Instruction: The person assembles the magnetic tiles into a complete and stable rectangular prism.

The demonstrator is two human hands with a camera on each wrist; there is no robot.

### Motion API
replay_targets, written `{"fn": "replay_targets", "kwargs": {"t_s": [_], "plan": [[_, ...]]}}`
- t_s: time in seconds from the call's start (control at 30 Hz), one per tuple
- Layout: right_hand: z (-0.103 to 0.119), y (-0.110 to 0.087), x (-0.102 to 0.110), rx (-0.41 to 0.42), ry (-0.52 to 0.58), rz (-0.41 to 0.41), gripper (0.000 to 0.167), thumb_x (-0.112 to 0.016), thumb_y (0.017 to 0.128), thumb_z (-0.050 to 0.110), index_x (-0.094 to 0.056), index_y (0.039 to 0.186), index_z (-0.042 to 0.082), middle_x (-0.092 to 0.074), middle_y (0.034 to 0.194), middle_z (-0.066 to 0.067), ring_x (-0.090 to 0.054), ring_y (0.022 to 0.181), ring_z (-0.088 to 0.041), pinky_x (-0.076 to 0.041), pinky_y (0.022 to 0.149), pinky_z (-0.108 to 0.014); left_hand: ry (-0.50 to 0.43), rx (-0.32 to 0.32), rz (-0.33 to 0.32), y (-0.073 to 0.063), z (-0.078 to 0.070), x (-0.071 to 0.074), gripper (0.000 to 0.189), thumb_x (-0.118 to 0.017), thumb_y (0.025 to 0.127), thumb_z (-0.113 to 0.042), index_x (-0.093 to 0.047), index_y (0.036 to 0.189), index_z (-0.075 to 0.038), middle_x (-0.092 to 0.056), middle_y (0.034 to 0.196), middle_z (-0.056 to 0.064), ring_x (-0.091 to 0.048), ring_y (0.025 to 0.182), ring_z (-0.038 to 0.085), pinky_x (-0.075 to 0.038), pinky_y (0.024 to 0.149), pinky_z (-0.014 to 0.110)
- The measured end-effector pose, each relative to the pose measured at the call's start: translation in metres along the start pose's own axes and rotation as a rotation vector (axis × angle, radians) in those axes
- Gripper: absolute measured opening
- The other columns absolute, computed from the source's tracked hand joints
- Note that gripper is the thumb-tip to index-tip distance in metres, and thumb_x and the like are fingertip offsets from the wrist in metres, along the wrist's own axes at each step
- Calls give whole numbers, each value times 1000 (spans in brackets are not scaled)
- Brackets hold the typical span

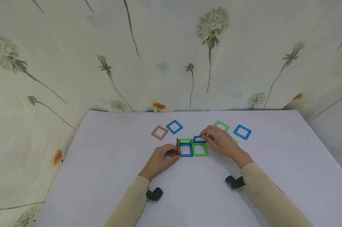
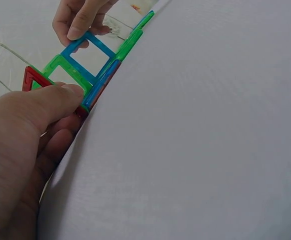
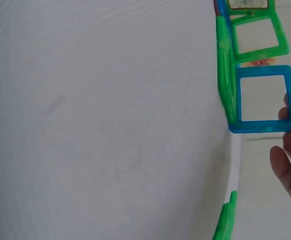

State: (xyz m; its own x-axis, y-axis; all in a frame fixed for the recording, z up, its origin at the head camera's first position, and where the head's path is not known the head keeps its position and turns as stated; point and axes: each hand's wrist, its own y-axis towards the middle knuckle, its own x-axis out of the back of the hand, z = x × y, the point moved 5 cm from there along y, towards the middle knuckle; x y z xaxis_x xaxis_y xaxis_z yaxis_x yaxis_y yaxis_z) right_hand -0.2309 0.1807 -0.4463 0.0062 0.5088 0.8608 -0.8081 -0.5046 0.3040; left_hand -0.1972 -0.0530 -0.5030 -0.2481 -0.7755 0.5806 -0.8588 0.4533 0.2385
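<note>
My left hand pinches a red magnetic tile that stands on edge at the left end of a small tile structure. My right hand holds the outer edge of a blue square tile between thumb and fingers; this tile stands up at the back right. Between the two rises an upright green square tile. In front, a blue square tile and a green square tile lie flat, side by side. The fingers of my left hand cover part of the red tile.
Loose at the back left lie an orange tile and a blue tile. Another blue tile and green pieces lie at the right, partly behind my right hand. A flowered cloth hangs behind the white table.
</note>
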Motion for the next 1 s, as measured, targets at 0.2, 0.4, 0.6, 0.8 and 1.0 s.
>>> {"fn": "replay_targets", "kwargs": {"t_s": [0.2, 0.4, 0.6, 0.8, 1.0], "plan": [[0, -1, -1, -2, 4, -4, 12, -60, 93, 19, -65, 104, 19, -62, 95, 9, -54, 90, -6, -51, 81, -31, -2, -4, 1, 0, 0, 0, 19, -70, 86, -20, -64, 104, -17, -65, 96, -8, -58, 83, 2, -51, 76, 19], [3, 1, -3, 26, 45, -3, 16, -58, 94, 17, -64, 109, 18, -64, 103, 9, -56, 92, -4, -53, 80, -30, 1, -7, 3, 0, 0, -1, 19, -69, 86, -20, -64, 104, -18, -65, 96, -7, -58, 83, 2, -51, 76, 19], [9, 3, -7, 45, 70, 25, 19, -58, 94, 18, -63, 112, 17, -64, 106, 8, -57, 99, -7, -52, 86, -33, -6, -18, 1, -1, -1, 0, 19, -69, 86, -19, -64, 104, -17, -65, 96, -7, -59, 83, 3, -52, 77, 19], [13, 7, -13, 17, 72, 66, 26, -61, 92, 27, -63, 117, 20, -63, 107, 10, -56, 102, -8, -50, 90, -35, -6, -17, 2, -1, -1, 0, 19, -69, 87, -19, -64, 104, -17, -65, 96, -8, -59, 84, 2, -52, 77, 19], [18, 11, -20, 69, 139, 45, 23, -61, 92, 26, -64, 114, 17, -62, 107, 9, -58, 100, -7, -51, 87, -31, -26, -14, 0, 0, 0, 1, 20, -69, 86, -19, -64, 104, -15, -66, 95, -7, -59, 82, 2, -52, 76, 19]]}}
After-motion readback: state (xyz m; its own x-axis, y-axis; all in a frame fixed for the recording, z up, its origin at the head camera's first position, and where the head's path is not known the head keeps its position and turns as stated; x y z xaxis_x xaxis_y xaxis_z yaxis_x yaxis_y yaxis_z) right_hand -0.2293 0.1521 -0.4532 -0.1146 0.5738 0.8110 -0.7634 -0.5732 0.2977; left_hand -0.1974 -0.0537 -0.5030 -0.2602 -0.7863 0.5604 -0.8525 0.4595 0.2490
